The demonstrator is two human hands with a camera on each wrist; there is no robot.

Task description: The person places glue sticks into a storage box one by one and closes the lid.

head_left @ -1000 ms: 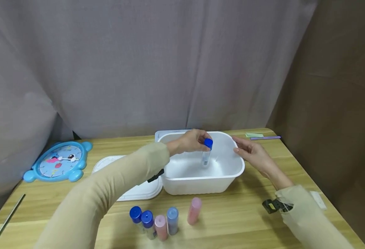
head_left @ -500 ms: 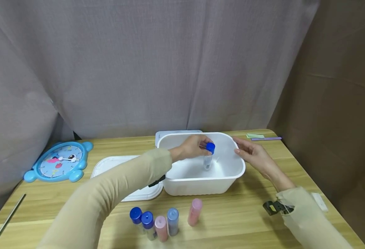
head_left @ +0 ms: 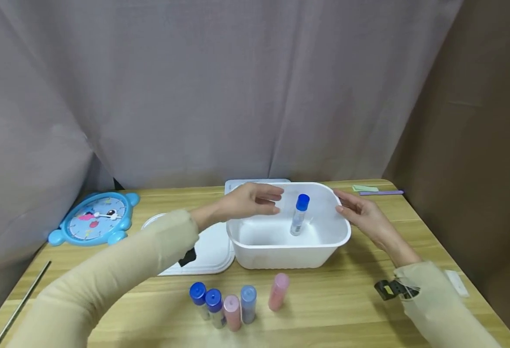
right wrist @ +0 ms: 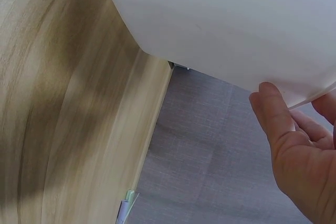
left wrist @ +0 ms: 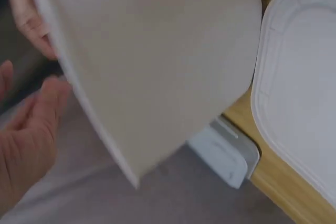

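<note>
So the blue-capped bottle (head_left: 299, 217) is stood upright inside the white tub (head_left: 283, 258), whose rim is pinched by the right hand's (head_left: 370, 222) fingers. The left hand (head_left: 246, 200) is held over the tub's left side, fingers loose and released.

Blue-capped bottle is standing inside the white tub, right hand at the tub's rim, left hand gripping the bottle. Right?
The grip is wrong: the left hand is not holding the blue-capped bottle; the head view shows a gap between them. The bottle does stand inside the white tub, with the right hand at its rim.
</note>
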